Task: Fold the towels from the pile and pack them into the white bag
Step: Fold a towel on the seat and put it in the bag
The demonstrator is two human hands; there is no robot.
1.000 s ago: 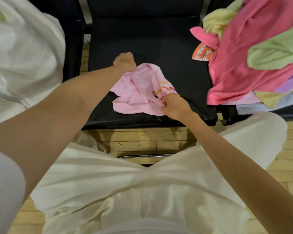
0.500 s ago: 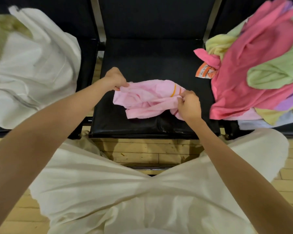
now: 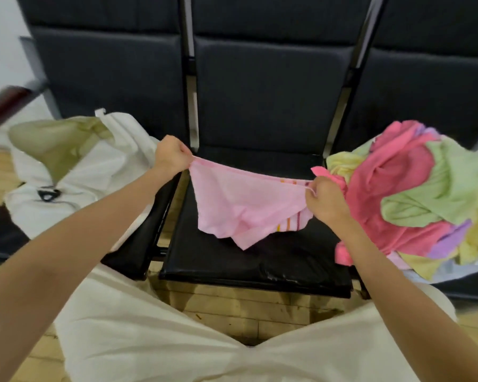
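Note:
A light pink towel [image 3: 240, 205] with orange and purple stripes hangs stretched above the middle black seat [image 3: 232, 266]. My left hand [image 3: 170, 157] pinches its upper left corner. My right hand [image 3: 326, 201] pinches the upper right corner. The towel's lower part droops crumpled onto the seat. A pile of towels [image 3: 414, 194] in deep pink, green, yellow and purple lies on the right seat. The white bag [image 3: 75, 172] sits open on the left seat, with a yellowish-green towel inside it.
Three black padded seats stand in a row with metal bars between them. A dark red armrest [image 3: 3, 103] is at the far left. Wooden floor [image 3: 240, 307] shows below the seats. My legs in white trousers fill the bottom of the view.
Both hands lifted the pink towel off the seat and drew apart, stretching its top edge taut. The view tilted upward.

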